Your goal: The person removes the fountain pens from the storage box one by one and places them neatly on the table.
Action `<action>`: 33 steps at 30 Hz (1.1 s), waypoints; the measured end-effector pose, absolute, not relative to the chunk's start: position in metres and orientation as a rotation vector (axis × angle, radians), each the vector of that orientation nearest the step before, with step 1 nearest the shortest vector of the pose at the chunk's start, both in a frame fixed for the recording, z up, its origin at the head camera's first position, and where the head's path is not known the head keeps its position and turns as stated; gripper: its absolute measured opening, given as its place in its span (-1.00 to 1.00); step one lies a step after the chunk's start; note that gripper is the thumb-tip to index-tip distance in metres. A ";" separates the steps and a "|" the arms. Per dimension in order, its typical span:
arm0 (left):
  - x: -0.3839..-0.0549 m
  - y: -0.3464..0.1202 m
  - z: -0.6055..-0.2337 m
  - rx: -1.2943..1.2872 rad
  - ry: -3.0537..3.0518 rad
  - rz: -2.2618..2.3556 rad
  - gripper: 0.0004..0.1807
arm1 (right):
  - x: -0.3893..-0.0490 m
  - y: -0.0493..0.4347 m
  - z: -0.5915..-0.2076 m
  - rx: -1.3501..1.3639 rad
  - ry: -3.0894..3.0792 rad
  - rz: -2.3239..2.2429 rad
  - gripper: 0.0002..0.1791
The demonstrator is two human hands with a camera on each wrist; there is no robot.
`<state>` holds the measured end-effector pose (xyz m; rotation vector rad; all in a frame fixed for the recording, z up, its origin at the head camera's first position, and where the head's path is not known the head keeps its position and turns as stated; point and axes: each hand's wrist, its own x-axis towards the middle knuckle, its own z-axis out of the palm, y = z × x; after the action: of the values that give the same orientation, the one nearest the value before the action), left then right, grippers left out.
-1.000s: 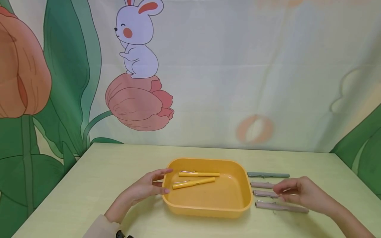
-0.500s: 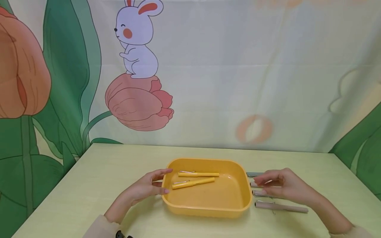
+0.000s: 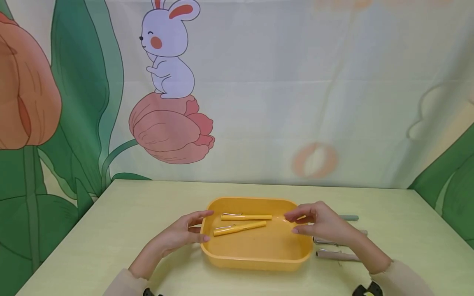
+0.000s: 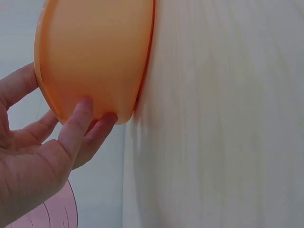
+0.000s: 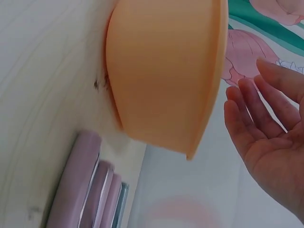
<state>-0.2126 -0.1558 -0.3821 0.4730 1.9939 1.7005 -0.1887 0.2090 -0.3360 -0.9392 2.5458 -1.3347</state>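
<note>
Currently your pale table [image 3: 148,205] bears the yellow tray [image 3: 255,265]. Your left hand [image 3: 183,229] grips its left rim; your right hand [image 3: 322,223], loosely parted and holding nothing, hovers over its right side. Inside lie 2 yellow pens [image 3: 246,217]; right of it, 3 pinkish pens [image 5: 73,183] and 1 grey-green pen [image 3: 349,218].

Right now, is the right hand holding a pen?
No, the right wrist view shows the right hand empty and four pens lying on the table.
</note>
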 end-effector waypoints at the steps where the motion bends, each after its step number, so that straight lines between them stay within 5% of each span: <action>1: -0.213 -0.156 -0.382 0.472 1.996 1.699 -0.21 | -0.191 0.206 -0.337 -0.923 2.537 -1.346 -0.67; 33: -0.213 -0.153 -0.379 0.468 2.006 1.689 -0.23 | -0.218 0.103 -0.379 -0.871 2.687 -1.070 -0.58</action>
<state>-0.2129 -0.1531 -0.3793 0.4685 2.0060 1.6886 -0.2184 0.1034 -0.3790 -0.8706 2.6870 -1.0700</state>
